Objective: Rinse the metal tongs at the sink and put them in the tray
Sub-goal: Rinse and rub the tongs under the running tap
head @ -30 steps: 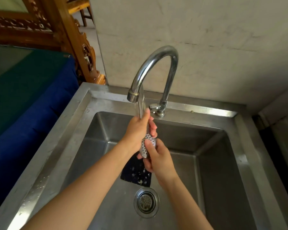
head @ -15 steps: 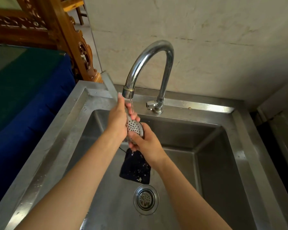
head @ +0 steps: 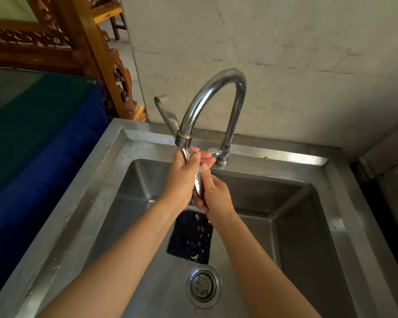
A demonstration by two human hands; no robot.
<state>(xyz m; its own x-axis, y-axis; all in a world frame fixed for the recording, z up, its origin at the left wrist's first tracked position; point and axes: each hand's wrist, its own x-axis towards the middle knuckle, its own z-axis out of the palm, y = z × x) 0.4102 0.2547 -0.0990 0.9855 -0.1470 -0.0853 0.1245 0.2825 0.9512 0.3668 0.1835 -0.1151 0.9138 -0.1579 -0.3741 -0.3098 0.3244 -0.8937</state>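
Metal tongs (head: pixel 199 180) held under faucet (head: pixel 213 104) over sink (head: pixel 115 175), left hand (head: pixel 182 180) and right hand (head: pixel 213 193) fingers both closed around perforated head; likely light, stiff, wet-slick; firmer purchase probably on handle.

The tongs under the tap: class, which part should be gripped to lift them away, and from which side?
Probably the bare handle of the tongs, from the left. It sticks up past the faucet, while the left hand and right hand cover the perforated head.
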